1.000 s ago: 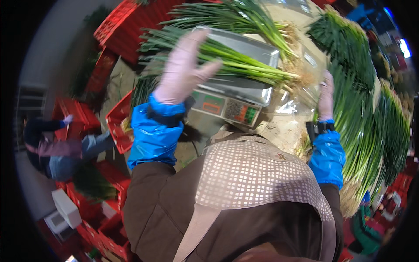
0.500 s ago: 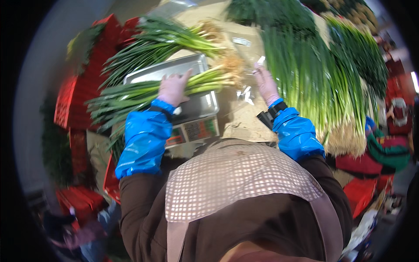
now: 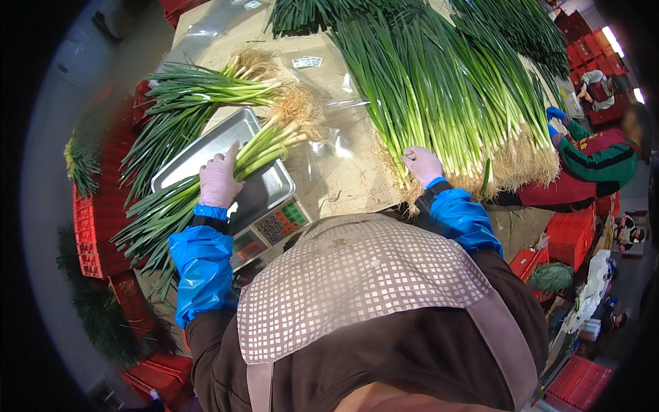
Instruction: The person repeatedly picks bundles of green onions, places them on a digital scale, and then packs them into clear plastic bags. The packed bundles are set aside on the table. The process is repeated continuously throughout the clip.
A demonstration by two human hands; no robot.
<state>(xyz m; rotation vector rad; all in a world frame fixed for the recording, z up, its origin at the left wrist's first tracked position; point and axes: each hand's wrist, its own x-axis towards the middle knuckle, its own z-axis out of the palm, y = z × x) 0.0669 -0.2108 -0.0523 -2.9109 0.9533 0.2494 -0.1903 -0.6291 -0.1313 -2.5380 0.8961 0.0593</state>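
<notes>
My left hand point(image 3: 220, 180), in a pale glove, is closed round a bunch of green onions point(image 3: 257, 152) that lies across the metal tray point(image 3: 241, 125) of a scale. The roots point up to the right and the leaves hang off the left side. Behind it another bunch of green onions point(image 3: 220, 89) rests past the tray's far edge. My right hand point(image 3: 422, 166), gloved too, has its fingers curled on stalks at the left edge of a big pile of green onions point(image 3: 419, 89), just above the roots. Its fingertips are partly hidden.
The scale's keypad point(image 3: 278, 223) faces me. Clear plastic bags point(image 3: 336, 147) and small labels point(image 3: 307, 62) lie on the table point(image 3: 357, 185) between the scale and the pile. Red crates point(image 3: 103, 230) are stacked at left. A co-worker in a green sleeve point(image 3: 597, 165) is at right.
My right hand has moved from the plastic bags to the root end of the big pile, its fingers now curled. My left hand keeps hold of its bunch. The view has turned to the right.
</notes>
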